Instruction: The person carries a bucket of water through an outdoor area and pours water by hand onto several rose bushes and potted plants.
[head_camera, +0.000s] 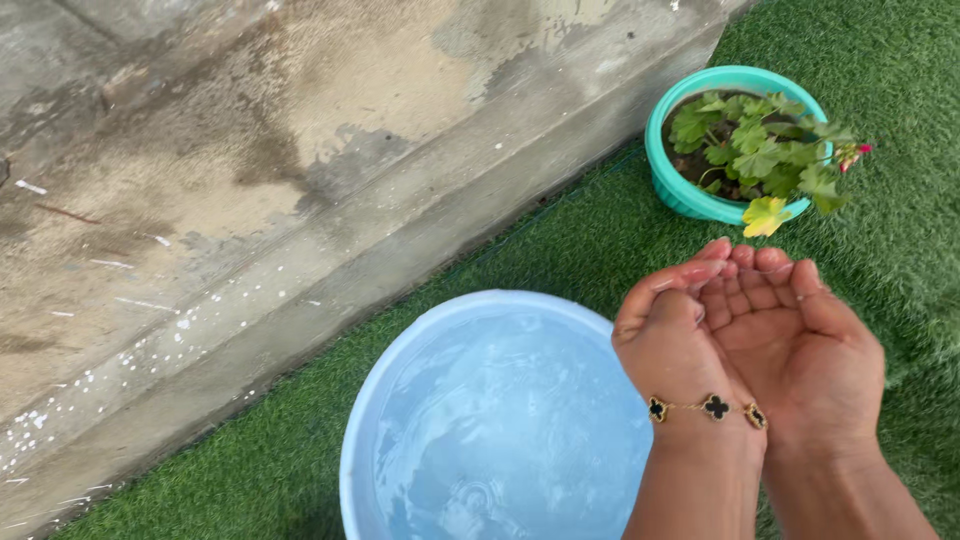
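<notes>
Left hand (672, 335): palm up and curled into a scoop, its outer edge pressed along the right hand; a thin gold bracelet (712, 407) with dark clover-shaped charms sits on the wrist.
Right hand (800, 345): palm up too, laid against the left so the two make one cup.
Fingers (760, 262): bent upward and close together on both hands, clasping no object; the tips point toward the flower pot.
Water in the cup: I cannot tell whether the palms carry any; they look bare, with no clear pool or drip showing.
Basin (420, 360): a round pale blue one standing on the grass, holding clear water (500, 430) that is faintly rippled; it sits just beside and below the left hand.
Hands against basin: lifted above the rim at its right side, not in the water.
Flower pot (690, 195): teal plastic, well beyond the fingertips, with a leafy geranium (760, 150), one yellowed leaf (765, 215) hanging over the rim and a small red bud (858, 150) at the right.
Soil (690, 165): dark, but too small to judge as wet or dry.
Ground: artificial grass (900, 60) under everything, with a stained concrete slab (250, 150) along its left edge, flecked with pale spots.
How far along: by my judgement the hands are cupped between basin and pot; nothing shows that any water has reached the plant.
</notes>
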